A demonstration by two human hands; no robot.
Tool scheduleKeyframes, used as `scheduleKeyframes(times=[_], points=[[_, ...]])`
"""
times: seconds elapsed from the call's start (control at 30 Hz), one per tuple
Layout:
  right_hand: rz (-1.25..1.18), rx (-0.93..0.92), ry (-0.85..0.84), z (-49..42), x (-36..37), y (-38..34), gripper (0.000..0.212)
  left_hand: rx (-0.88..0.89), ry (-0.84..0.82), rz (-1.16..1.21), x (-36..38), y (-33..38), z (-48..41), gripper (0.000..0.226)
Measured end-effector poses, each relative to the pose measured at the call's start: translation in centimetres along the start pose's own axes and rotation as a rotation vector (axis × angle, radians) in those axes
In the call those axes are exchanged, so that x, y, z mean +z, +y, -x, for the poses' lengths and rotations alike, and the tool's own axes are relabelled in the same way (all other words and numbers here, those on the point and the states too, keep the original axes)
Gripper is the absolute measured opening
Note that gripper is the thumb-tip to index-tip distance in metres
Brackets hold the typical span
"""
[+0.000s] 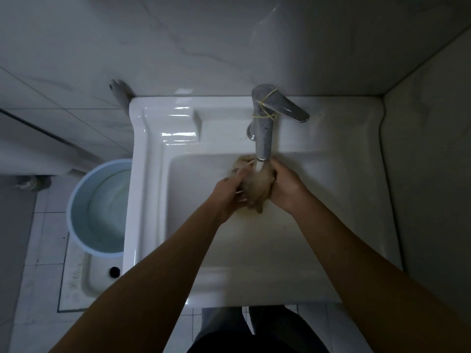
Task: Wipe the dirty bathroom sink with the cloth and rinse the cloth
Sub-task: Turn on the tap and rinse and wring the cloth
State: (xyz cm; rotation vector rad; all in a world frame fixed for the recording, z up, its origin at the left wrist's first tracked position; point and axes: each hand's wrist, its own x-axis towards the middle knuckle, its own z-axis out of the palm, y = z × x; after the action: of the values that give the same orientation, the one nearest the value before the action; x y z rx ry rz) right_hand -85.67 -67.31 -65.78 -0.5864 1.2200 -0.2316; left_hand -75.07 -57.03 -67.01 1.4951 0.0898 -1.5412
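A bunched, wet, brownish cloth (253,187) hangs over the basin of the white sink (153,200), right under the spout of the chrome faucet (263,133). Water (259,167) runs from the spout onto the cloth. My left hand (229,193) grips the cloth from the left, fingers curled around it. On the cloth's right side my right hand (285,186) grips it too. The basin floor below the cloth shows brownish smears (267,225).
The faucet lever (290,108) points right, with a yellow band wound around the faucet body. A light blue bucket (76,200) with water stands on the tiled floor left of the sink. A wall closes the right side. My legs stand below the sink's front edge.
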Motion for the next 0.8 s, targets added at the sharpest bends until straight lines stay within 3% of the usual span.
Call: scheduleKeyframes(times=[0.1, 0.2, 0.33, 0.43, 0.5, 0.67, 0.73, 0.8], points=[[0.142, 0.011, -0.063, -0.5, -0.1, 0.2, 0.026, 0.031, 0.039, 0.065, -0.2, -0.4, -0.3, 0.032], [0.443, -0.134, 0.144, -1.2, -0.5, 1.3, 0.020, 0.099, 0.122, 0.024, -0.9, -0.8, -0.5, 0.021], [0.399, -0.120, 0.237, -2.1, -1.7, 2.7, 0.021, 0.220, 0.287, -0.272, -2.0, -1.2, -0.5, 0.024], [0.309, -0.077, 0.229, -1.6, -1.5, 3.1, 0.007, 0.329, 0.352, -0.398, -2.3, -1.4, -0.5, 0.033], [0.334, -0.055, 0.202, -1.4, -1.5, 3.2, 0.013, 0.362, 0.404, -0.386, -2.1, -1.3, -0.4, 0.039], [1.071, -0.213, 0.248, -1.9, -3.1, 2.9, 0.022, 0.436, 0.414, -0.326, -0.9, -0.2, 0.0, 0.036], [1.125, -0.192, 0.238, -1.6, -2.9, 2.4, 0.033, 0.471, 0.389, -0.397, -0.4, 0.2, 0.2, 0.028], [0.948, -0.128, 0.224, -1.4, -2.5, 1.6, 0.038, 0.397, 0.380, -0.314, -0.1, 0.9, 0.5, 0.023]])
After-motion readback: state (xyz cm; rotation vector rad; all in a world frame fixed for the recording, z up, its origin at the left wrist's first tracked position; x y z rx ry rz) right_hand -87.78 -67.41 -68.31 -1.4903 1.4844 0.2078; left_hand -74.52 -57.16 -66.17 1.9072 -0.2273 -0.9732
